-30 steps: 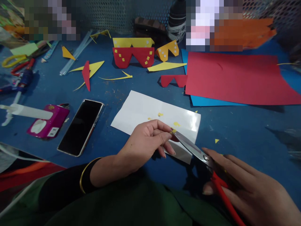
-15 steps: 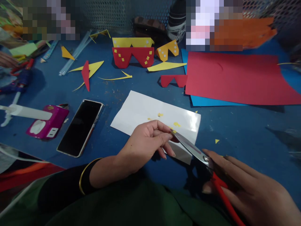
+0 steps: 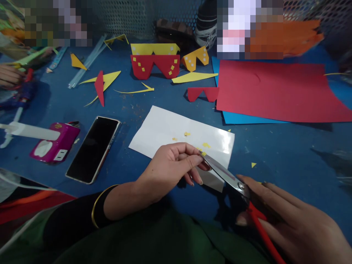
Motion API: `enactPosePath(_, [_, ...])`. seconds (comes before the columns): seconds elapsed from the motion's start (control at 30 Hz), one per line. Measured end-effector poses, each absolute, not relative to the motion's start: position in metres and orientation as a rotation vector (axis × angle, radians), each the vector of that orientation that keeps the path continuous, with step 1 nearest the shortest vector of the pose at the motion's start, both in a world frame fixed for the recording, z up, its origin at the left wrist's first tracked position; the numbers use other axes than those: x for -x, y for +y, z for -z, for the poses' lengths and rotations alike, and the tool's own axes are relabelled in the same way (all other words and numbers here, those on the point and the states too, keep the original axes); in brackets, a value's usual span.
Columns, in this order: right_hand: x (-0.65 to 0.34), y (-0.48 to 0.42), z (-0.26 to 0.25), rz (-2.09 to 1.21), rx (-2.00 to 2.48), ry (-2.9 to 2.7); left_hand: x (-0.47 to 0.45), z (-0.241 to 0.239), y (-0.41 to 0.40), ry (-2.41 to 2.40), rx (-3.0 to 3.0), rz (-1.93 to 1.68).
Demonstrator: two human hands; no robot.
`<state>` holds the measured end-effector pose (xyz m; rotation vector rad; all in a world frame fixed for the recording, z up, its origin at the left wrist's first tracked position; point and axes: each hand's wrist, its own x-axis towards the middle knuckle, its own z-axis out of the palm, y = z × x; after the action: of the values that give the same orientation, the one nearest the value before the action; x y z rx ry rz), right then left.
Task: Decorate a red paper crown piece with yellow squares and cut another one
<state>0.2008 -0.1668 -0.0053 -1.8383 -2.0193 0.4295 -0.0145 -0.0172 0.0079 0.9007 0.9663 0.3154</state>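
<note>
The right hand, at the lower right of the frame, grips the red handles of a pair of scissors, whose blades slant up and left to the middle of the picture. At the blade tips, just below the centre, the left hand has thumb and forefinger pinched on a small yellow piece — its other fingers loosely curled underneath. Below and behind these fingertips a white sheet lies at a slant in the centre, with yellow bits scattered on it. To its left is a dark-screened phone, and beyond that a purple box with a white tube reaching over it. Above the sheet, at the upper centre, stands a red mask dotted with yellow squares, a yellow mask just behind it and an orange mask beside them. A smaller red cutout sits lower, near a large red sheet that overlaps a blue sheet at the upper right. Yellow scraps lie left of the masks; at the left edge — blurred — is another person's hand.
</note>
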Motion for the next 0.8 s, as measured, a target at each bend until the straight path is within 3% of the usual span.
enactPosePath(0.8, [-0.2002, -0.1692, 0.0033, -0.366, 1.833, -2.039, 0.0128, -0.0113, -0.016, 1.04, -0.921, -0.265])
